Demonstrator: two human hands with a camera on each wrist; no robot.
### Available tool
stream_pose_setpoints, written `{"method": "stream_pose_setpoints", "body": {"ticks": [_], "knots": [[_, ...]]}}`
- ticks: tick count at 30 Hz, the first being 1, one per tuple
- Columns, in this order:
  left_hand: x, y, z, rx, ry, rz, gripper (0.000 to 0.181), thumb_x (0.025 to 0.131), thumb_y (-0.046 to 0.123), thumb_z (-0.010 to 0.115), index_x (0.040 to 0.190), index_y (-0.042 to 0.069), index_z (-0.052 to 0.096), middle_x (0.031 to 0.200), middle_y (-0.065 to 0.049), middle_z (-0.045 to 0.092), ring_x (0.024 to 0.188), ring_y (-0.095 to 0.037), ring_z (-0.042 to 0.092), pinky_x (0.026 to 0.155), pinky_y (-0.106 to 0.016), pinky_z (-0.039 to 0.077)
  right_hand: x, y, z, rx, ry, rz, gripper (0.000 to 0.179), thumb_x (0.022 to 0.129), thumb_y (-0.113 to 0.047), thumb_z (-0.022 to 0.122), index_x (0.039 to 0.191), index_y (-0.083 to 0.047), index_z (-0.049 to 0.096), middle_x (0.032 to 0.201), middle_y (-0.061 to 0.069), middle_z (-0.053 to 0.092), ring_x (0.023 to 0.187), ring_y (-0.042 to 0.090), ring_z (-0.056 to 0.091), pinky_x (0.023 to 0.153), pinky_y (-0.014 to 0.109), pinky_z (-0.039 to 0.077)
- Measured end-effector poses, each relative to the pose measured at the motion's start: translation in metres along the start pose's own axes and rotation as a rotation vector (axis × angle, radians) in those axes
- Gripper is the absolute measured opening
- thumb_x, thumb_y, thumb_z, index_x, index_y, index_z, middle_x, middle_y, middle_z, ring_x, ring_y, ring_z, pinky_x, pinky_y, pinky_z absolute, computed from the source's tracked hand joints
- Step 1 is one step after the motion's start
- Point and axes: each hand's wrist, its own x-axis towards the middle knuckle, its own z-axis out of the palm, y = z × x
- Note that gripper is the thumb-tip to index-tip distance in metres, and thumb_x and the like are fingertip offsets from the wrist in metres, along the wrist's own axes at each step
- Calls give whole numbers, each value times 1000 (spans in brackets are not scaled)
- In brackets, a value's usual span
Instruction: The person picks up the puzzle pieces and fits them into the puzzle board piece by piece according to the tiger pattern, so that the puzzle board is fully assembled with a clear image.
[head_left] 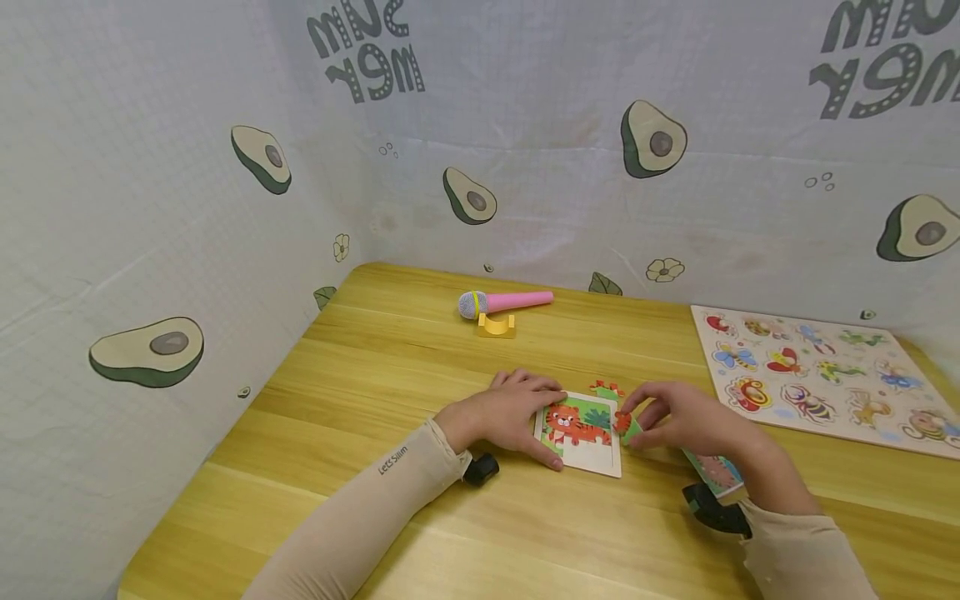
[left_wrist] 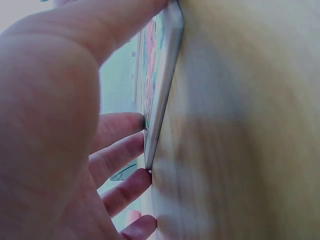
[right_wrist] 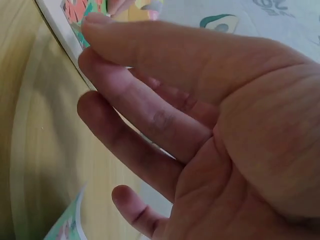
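In the head view a small tiger puzzle board (head_left: 592, 458) lies on the table, its lower part showing bare white. My left hand (head_left: 517, 417) holds the board at its left side, thumb on the near corner and forefinger on the far one. The left wrist view shows the board's edge (left_wrist: 161, 95) between thumb and fingers. My right hand (head_left: 678, 421) pinches a red and green puzzle piece (head_left: 627, 427) just beside the board's right edge; in the right wrist view the fingers hide it. Another loose puzzle piece (head_left: 606, 389) lies behind the board.
A second picture puzzle (head_left: 716, 471) lies partly hidden under my right wrist. At the right stands a large insect puzzle board (head_left: 817, 371), flat on the table. Toward the back are a pink toy microphone (head_left: 517, 300) and a yellow curved block (head_left: 497, 327). An avocado-print sheet (head_left: 555, 225) borders the table.
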Motion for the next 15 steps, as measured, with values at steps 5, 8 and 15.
{"method": "stream_pose_setpoints", "body": {"ticks": [5,8,15], "knots": [[1,0,0,-1,3,2,104,75,80,66,157,25,37,159,9,30,139,-16,28,110,-44,24,6,-2,6,79,-59,-8,35,80,-15,87,106,-4,66,84,3,69,75,21,59,61,28,49],[1,-1,0,-2,1,-1,104,75,81,66,157,25,38,159,10,31,139,-16,28,110,-44,24,10,-4,11,96,-101,-13,34,79,-18,87,102,-5,65,79,2,68,69,18,57,59,27,47],[1,0,0,-8,-2,-5,104,74,81,66,157,25,37,159,10,31,138,-16,28,110,-44,24,16,-8,22,86,-129,-57,32,79,-16,87,96,-4,63,74,0,61,67,15,54,60,26,46]]}}
